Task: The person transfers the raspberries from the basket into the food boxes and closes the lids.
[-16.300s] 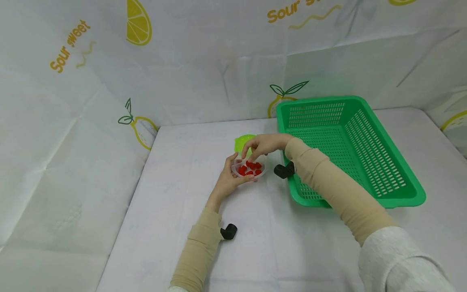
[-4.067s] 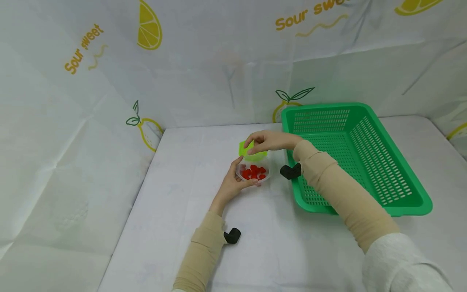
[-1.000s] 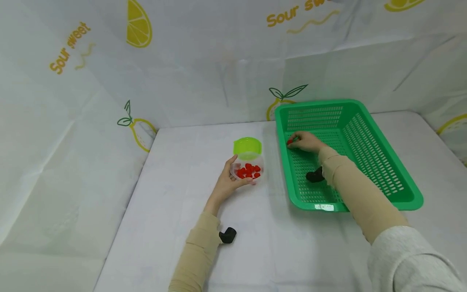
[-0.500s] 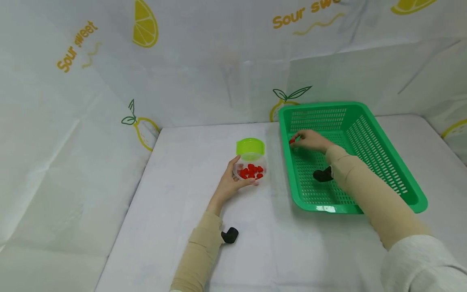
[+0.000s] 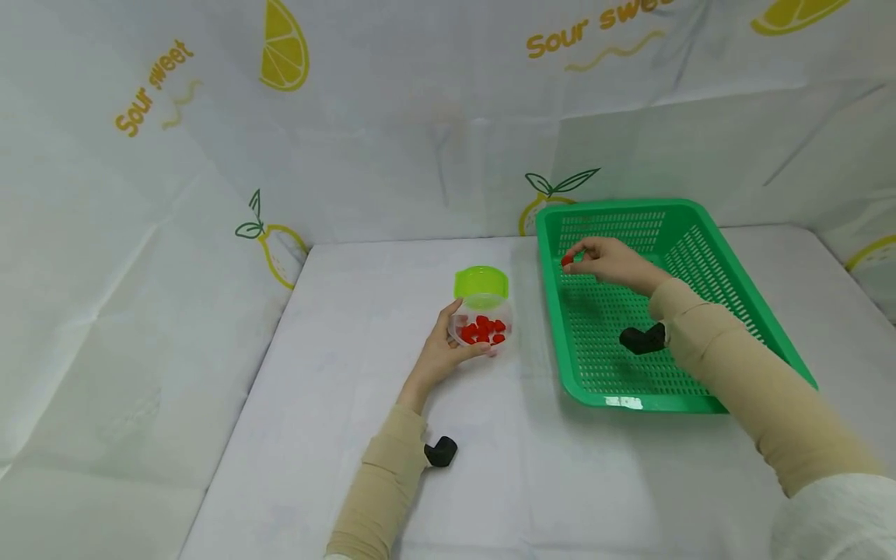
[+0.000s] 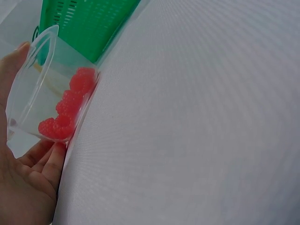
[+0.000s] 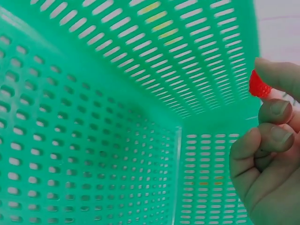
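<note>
Red berry [image 5: 566, 260]: your right hand [image 5: 610, 261] pinches it between thumb and fingertips over the green basket [image 5: 728, 268], at 3 o'clock from the clear cup [image 5: 480, 328]. Your left hand [image 5: 439, 355] cups that cup, where roughly eight berries remain. White table [image 5: 490, 467]; lemon-print backdrop [image 5: 280, 117].

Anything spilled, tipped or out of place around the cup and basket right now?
Nothing stands out. The left hand holds the clear cup with its red pieces all inside, and the green lid lies just behind it. The right hand pinches one red piece over the green basket. No loose pieces show on the table.
</note>
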{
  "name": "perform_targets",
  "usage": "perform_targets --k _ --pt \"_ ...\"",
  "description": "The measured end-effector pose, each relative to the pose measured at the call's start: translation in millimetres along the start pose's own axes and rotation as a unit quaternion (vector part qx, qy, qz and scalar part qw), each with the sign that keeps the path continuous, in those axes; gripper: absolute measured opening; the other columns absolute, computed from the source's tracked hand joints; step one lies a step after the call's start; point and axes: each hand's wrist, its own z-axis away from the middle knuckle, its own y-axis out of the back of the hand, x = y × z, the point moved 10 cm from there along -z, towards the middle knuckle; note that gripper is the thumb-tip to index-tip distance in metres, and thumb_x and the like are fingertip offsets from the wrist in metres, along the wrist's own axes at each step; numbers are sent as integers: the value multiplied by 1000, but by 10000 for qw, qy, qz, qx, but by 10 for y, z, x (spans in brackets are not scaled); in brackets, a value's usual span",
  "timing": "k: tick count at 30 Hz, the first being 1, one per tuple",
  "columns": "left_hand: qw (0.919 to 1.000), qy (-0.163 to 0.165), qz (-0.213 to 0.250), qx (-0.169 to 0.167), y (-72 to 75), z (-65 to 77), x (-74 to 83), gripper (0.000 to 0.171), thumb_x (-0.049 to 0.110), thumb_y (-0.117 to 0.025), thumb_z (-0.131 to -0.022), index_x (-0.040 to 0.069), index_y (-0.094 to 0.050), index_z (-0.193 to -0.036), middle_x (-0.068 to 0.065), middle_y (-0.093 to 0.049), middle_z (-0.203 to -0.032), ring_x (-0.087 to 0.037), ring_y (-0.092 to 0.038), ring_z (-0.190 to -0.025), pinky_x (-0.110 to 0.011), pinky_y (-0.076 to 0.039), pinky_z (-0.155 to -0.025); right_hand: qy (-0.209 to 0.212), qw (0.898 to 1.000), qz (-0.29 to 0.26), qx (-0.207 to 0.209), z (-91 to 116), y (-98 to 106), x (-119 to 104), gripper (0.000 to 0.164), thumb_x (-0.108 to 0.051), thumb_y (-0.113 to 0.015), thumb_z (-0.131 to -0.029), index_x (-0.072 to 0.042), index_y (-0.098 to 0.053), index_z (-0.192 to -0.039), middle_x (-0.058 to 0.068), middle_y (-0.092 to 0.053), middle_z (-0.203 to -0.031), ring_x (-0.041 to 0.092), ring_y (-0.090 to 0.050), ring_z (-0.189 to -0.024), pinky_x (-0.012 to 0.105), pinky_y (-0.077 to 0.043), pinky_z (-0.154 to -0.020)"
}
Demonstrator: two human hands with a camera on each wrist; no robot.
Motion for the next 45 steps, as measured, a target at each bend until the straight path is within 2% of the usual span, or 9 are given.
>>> perform_targets --k 4,10,14,19,25,31,33,38,45 --pt "9999 -13 124 -10 -6 0 -6 90 38 -80 -72 47 -22 -140 1 -39 -140 -20 -55 -115 -35 -47 -95 133 9997 -205 38 37 25 -108 43 -46 -58 -88 -16 -54 -118 0 -53 -74 20 -47 -73 33 -43 -68" --pt "9999 -96 90 30 -3 -6 -4 89 36 -80 -72 46 -23 -140 1 -41 -137 -19 -54 -117 -36 -45 -98 414 9974 -587 -21 68 -43 -400 43 -47 -61 -86 -18 -54 -117 0 -50 -70 20 -49 -75 34 -43 -73" --pt "9999 -115 55 33 -12 -15 -5 89 38 -79 -72 47 -23 -140 1 -42 -136 -19 -54 -116 -36 -45 -97 488 9946 -899 -144 69 -161 -593 41 -43 -64 -85 -17 -55 -116 4 -48 -69 18 -49 -73 32 -43 -72" --pt "10000 -40 44 23 -26 -12 -13 90 41 -79 -72 46 -22 -141 1 -40 -139 -19 -55 -113 -35 -47 -95 582 9923 -1041 -349 36 -335 -751 37 -38 -66 -85 -17 -57 -114 9 -46 -70 21 -45 -69 32 -40 -68" --pt "10000 13 75 16 -23 -16 -28 91 43 -79 -71 45 -21 -141 1 -38 -142 -20 -54 -117 -37 -46 -97 926 9882 -1043 -637 -10 -508 -927 33 -30 -66 -87 -14 -58 -115 2 -44 -64 20 -42 -62 29 -39 -61" --pt "9996 112 198 -190 -23 82 154 91 33 -77 -76 34 -19 -146 -6 -34 -146 -24 -52 -121 -37 -44 -99 1031 9831 -608 -1383 -60 -794 -1023 31 -27 -65 -88 -13 -58 -114 0 -43 -62 15 -35 -54 26 -32 -52" --pt "9993 184 217 -246 -31 88 161 92 29 -76 -77 31 -17 -148 -7 -32 -148 -25 -52 -121 -36 -44 -99 1053 9796 -363 -1671 -74 -893 -1030 30 -26 -65 -88 -13 -58 -113 2 -44 -63 15 -36 -53 26 -33 -52" --pt "9995 154 200 -169 -38 -2 -15 93 36 -78 -74 41 -17 -145 -1 -33 -147 -20 -53 -119 -35 -45 -96 1135 9704 91 -2132 -98 -1052 -1038 26 -22 -64 -88 -11 -58 -111 2 -46 -63 15 -38 -54 26 -36 -54" --pt "9996 -63 249 -76 -37 -17 -6 91 40 -79 -72 44 -20 -142 0 -39 -140 -19 -55 -115 -34 -47 -94 1005 9634 390 -2455 -138 -1172 -968 23 -19 -63 -88 -10 -59 -108 -1 -48 -65 15 -39 -58 24 -35 -54"
